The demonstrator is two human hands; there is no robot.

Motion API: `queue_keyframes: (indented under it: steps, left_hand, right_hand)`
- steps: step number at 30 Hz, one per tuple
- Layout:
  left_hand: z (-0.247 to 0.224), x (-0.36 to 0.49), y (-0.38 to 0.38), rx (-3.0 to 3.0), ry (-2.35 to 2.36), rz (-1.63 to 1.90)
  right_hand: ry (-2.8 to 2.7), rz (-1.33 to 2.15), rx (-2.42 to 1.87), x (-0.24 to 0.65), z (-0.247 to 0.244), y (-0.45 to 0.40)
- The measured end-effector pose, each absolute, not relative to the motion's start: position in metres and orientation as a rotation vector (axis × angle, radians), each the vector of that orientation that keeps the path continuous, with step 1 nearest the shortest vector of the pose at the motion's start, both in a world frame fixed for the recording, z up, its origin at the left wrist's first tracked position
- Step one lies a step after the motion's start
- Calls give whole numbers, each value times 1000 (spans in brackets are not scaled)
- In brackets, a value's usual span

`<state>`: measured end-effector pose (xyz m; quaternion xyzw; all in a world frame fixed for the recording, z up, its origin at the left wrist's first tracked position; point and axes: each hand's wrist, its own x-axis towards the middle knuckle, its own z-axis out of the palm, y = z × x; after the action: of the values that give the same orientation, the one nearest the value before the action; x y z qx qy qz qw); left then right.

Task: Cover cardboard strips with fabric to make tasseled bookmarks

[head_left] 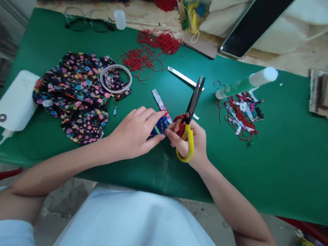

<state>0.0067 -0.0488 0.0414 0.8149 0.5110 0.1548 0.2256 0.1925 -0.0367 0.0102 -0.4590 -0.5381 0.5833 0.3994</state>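
Between the thumb and fingers of my left hand [135, 132] is a small dark-blue printed piece [160, 126], probably cloth, with yellow lettering on it. My right hand [198, 143] holds scissors [194, 99] with one yellow and one red handle. Their blades point away from me and are almost closed. The right thumb and fingertips also reach the right edge of the blue piece. Just beyond my fingers, a narrow pale strip with a pink-red pattern [161, 104] lies on the green tabletop [137, 174]. A flat silver strip [183, 76] rests farther back.
Black floral fabric [78, 93] with a pale ring [114, 90] and a white power bank [15, 100] sit left. Red cords [140, 58] and glasses [89, 23] lie behind. A glue stick [245, 84] stands beside scraps [244, 114]; a dark-screened device [257, 24] leans at the back.
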Motion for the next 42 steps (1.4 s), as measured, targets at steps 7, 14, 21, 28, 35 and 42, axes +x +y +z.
queue_keyframes:
  steps: [7,14,21,28,35,42]
  left_hand:
    - [43,-2,-29,1238,1209,453]
    - [40,3,-29,819,925,499]
    - [51,-7,-21,896,1098,701]
    - [55,-20,-14,1016,1281,887]
    - [56,-19,-14,1066,1304,827]
    - [57,-21,-15,1104,1270,876]
  right_hand:
    - [-1479,1367,-1113,196,10,-36]
    - [-1669,1163,-1102,200,12,-34]
    - [-2133,630,-1285,222,28,-13]
    - [-2425,439,-1379,229,29,-4]
    - [-2480,471,-1255,225,31,-7]
    - [-2469,487,-1258,226,33,-8]
